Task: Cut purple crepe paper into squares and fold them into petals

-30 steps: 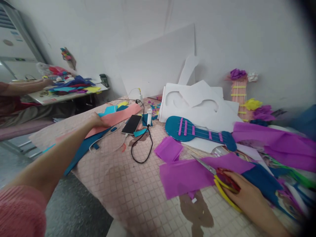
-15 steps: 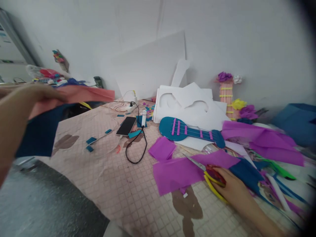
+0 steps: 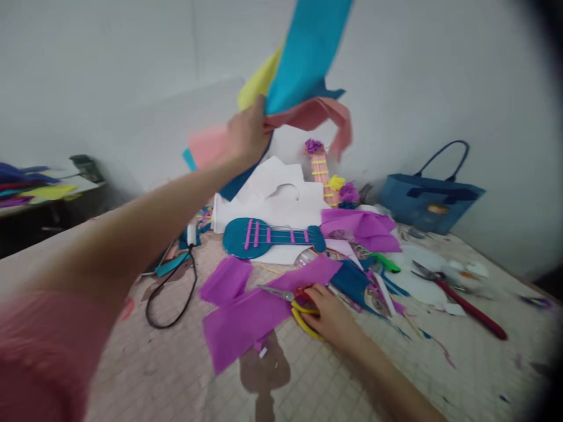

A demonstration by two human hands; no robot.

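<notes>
The left hand [image 3: 247, 133] is raised above the table [image 3: 334, 381], fingers pinched on a bundle of coloured paper [image 3: 303, 64]; the right hand [image 3: 331, 316] rests curled on yellow-handled scissors [image 3: 294, 299] lying on purple paper [image 3: 246, 316] mid-table.

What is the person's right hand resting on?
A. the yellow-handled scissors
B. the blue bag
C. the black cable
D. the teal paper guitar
A: the right hand lies on the yellow-handled scissors, whose blades rest on the purple paper.
</notes>
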